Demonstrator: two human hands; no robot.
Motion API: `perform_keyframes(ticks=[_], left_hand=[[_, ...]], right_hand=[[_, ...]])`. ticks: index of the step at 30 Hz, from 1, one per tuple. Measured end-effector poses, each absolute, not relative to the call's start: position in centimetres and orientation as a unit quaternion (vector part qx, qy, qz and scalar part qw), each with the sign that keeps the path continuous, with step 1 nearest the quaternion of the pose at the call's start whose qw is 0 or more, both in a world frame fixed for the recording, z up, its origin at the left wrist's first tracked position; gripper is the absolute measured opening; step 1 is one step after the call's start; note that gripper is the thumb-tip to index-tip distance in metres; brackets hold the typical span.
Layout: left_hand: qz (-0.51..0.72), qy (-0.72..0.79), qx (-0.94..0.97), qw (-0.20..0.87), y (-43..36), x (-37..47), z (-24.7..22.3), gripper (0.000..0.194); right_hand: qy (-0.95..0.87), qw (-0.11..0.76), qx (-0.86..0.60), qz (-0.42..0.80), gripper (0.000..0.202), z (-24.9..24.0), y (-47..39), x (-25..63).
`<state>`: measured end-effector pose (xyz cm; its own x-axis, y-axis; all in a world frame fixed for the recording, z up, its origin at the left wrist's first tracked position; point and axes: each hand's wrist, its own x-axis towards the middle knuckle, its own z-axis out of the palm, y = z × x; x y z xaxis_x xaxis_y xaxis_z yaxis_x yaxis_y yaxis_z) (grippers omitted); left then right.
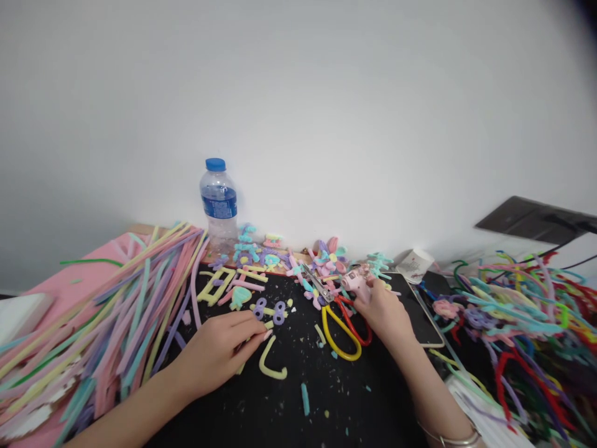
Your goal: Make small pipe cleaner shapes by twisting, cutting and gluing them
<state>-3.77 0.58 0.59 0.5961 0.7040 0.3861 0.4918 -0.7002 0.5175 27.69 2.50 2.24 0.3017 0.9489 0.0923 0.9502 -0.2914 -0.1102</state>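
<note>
Left hand (228,345): fingers pinch yellow pipe-cleaner piece (269,325) over black tabletop (261,417). Right hand (385,308): fingers wrap pink glue gun (357,282) beside scissors (323,290). Capped plastic bottle (219,202) stands by wall (326,124); fill level unclear.

Stem bundle (140,298) left, scissors (325,297) and probable glue gun (357,282) midway, stem heap (517,311) right.

stems (144,298): fuzzy, matt | scissor handles (346,355): glossy plastic | blades (319,285): shiny metal
</note>
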Motion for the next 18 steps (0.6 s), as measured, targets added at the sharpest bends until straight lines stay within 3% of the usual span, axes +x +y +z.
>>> perform_keyframes(ticks=[11,15,18], left_hand=[[0.311,0.354,0.865,0.174,0.4,-3.8,0.9,0.021],[0.369,0.39,0.833,0.136,0.5,-4.0,0.7,0.018],[0.404,0.414,0.809,0.101,0.7,-4.3,0.3,0.013]], right_hand=[[-0.538,0.322,-0.779,-0.015,0.037,4.1,0.5,30.2],[-0.537,0.434,-0.717,0.1,0.035,4.8,0.5,30.5],[-0.544,0.444,-0.701,0.123,0.035,5.2,0.9,30.3]])
